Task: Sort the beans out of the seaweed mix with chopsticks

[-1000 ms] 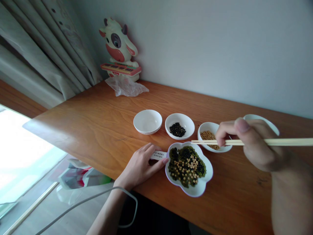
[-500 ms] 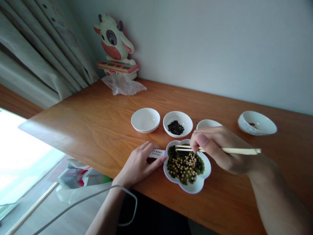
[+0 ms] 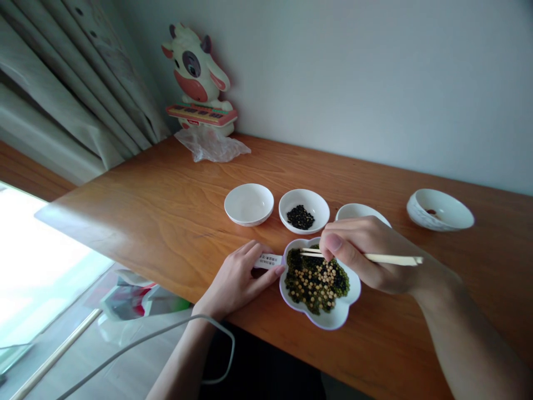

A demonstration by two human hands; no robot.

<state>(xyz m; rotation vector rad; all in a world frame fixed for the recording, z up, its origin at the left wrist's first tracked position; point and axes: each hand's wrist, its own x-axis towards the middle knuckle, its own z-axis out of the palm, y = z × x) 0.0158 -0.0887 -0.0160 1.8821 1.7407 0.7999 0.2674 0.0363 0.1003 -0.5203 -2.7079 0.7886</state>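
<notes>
Right now the right hand [image 3: 366,258] is closed around a pair of pale wooden chopsticks [image 3: 375,258], tips over the far left part of the flower-shaped dish [image 3: 345,311], which sits at the near edge of the wooden bench [image 3: 145,211]. The left hand [image 3: 239,278] lies flat, fingers loosely extended, touching the dish's left rim and a small paper label [image 3: 268,260]. Picking one bean cleanly probably calls for a light pinch with tips level, since the round, smooth mixed beans [image 3: 316,280], yellow, green and black, roll easily. Glossy white bowls stand just beyond: an empty bowl [image 3: 249,204] and a bowl of black beans [image 3: 303,211].
</notes>
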